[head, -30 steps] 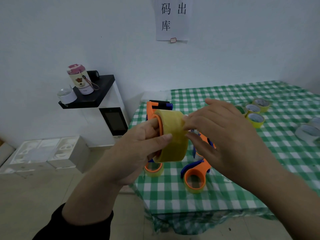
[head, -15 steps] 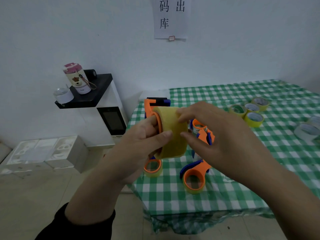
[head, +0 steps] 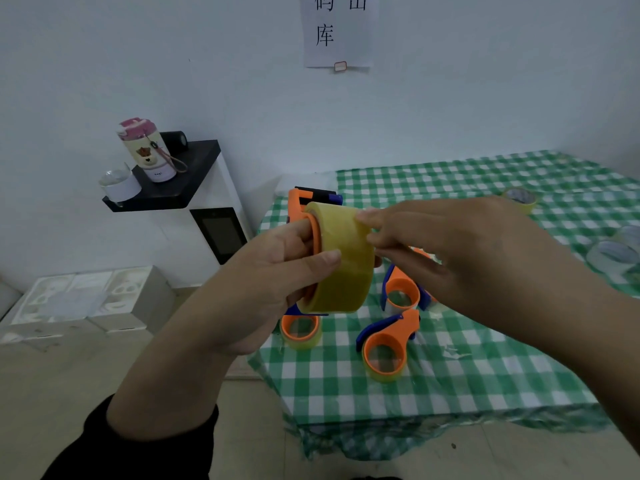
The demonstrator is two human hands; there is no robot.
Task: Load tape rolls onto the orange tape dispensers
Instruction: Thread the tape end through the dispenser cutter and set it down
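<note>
left hand [head: 263,271] grips the orange dispenser [head: 298,202], tape roll [head: 341,271] seated on its hub, above the table [head: 467,386] edge; right hand [head: 467,258] pinches the roll's rim (likely seeking the loose end), which next needs threading.

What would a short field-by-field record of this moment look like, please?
Left hand: left hand grips the orange dispenser, thumb on the tape roll
Right hand: right hand, fingertips seemingly pinching the roll's right rim
Tape roll: yellowish, seated on the held dispenser, above the table's edge
On table: other dispensers lie on the checked tablecloth
Spare rolls: spare rolls further right
</note>
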